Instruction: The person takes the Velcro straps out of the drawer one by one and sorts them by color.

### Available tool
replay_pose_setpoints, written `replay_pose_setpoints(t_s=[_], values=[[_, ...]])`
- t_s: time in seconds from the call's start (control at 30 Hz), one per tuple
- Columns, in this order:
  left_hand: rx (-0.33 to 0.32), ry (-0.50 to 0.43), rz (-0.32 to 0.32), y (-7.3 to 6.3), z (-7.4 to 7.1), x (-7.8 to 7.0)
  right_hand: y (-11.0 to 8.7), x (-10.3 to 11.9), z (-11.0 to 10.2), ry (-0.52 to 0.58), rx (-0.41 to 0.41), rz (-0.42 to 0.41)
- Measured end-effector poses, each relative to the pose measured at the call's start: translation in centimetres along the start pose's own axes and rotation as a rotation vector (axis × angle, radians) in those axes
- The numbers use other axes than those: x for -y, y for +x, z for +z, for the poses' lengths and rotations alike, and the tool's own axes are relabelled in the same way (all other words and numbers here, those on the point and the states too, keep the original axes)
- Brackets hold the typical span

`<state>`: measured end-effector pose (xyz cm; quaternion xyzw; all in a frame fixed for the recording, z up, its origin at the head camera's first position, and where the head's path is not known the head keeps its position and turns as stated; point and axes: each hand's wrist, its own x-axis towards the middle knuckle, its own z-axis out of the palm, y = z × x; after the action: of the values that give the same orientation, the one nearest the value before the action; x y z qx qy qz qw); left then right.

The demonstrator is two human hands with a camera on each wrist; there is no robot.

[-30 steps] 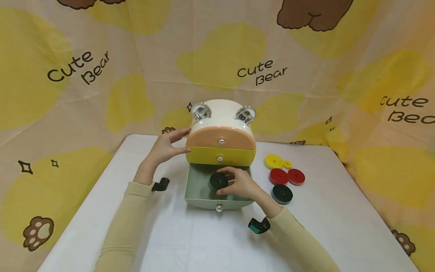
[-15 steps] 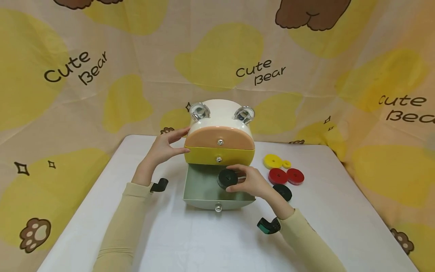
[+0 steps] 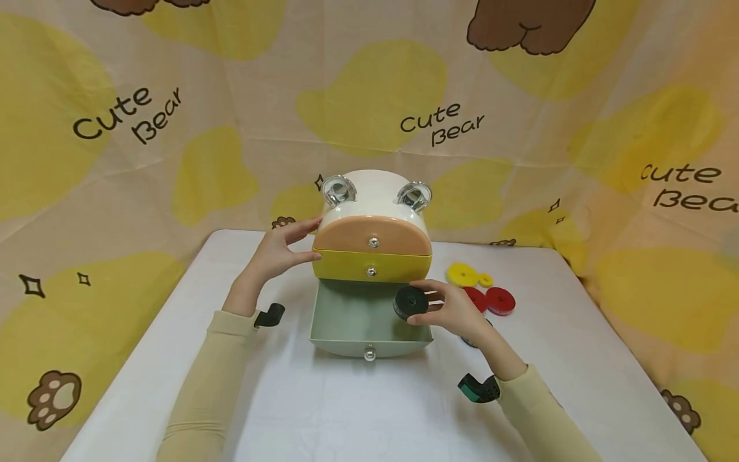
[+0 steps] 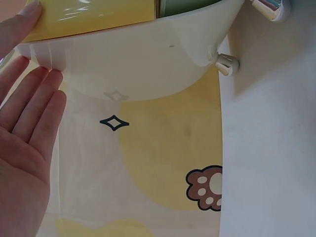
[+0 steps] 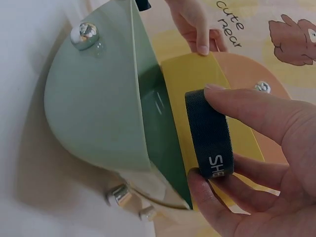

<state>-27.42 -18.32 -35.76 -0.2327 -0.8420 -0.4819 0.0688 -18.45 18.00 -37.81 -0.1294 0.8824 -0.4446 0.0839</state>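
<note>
Between the thumb and fingers of my right hand [image 3: 458, 312] is a roll of black tape [image 3: 412, 303], held over the right side of the pulled-out pale green drawer [image 3: 340, 348]. White letters show on the rim of the tape in the right wrist view, where the thumb [image 5: 247, 106] presses one edge and fingers the other. My left hand [image 3: 274, 253] rests against the left side of the small white cabinet [image 3: 378, 186], thumb at the edge of its yellow drawer [image 3: 343, 266]. In the left wrist view, its fingers [image 4: 47, 111] extend fairly straight along the cabinet's side.
Right of the cabinet lie a large yellow roll [image 3: 462, 274], a small yellow roll [image 3: 485, 280] and two red rolls [image 3: 500, 301]. Another black roll [image 3: 469, 341] is mostly hidden behind my right wrist. A peach drawer [image 3: 346, 236] tops the yellow one; a patterned cloth [image 3: 260, 96] hangs behind.
My right hand has carried the black tape rightward, from the middle of the green drawer to above its right side. My left hand has stayed against the cabinet.
</note>
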Motion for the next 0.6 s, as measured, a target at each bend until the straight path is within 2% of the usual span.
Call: replay_pose_setpoints(t_s=[0.23, 0.4, 0.6], values=[[-0.002, 0.006, -0.002, 0.0, 0.0, -0.1, -0.7, -1.1, -1.3, -0.04, -0.044, 0.025], [0.01, -0.004, 0.018, 0.1, 0.1, 0.0, -1.2, -2.1, -2.3, -0.062, -0.062, 0.003], [0.015, -0.018, 0.011, -0.6, -0.2, -2.4, -1.9, -3.3, -3.4, -0.093, -0.099, 0.012]])
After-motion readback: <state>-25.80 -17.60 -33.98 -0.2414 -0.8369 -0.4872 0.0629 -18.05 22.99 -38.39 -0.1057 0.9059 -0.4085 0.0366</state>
